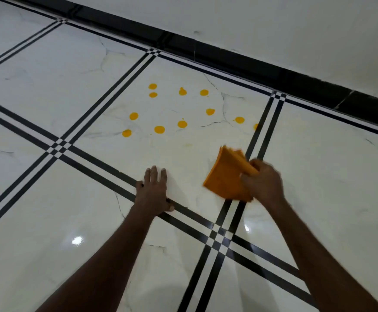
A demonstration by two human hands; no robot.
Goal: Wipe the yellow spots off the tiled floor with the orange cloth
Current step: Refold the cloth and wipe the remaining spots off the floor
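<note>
Forearms: two bare forearms were seen reaching from the near edge toward the middle of the scene.
Left hand (153,190): it was laid flat on the floor, palm down, fingers spread and empty, its heel across a black stripe pair at the near-left edge of the spotted tile.
Right hand (263,182): it was blurred, and was closed around the near-right part of the orange cloth.
Orange cloth (226,176): it was folded and held at the near-right corner of the spotted tile, just left of the black stripes; whether its lower edge was touching the floor could not be told.
Yellow spots (159,129): about a dozen round blobs were scattered over the far half of the same tile, well apart from the cloth; the rightmost one (256,126) was lying against the right-hand stripes.
Tiled floor (48,75): glossy white marbled tiles were divided by paired black stripes, with two light glints near the arms.
Skirting (228,61): a black band was run along the foot of the white wall at the far side.
</note>
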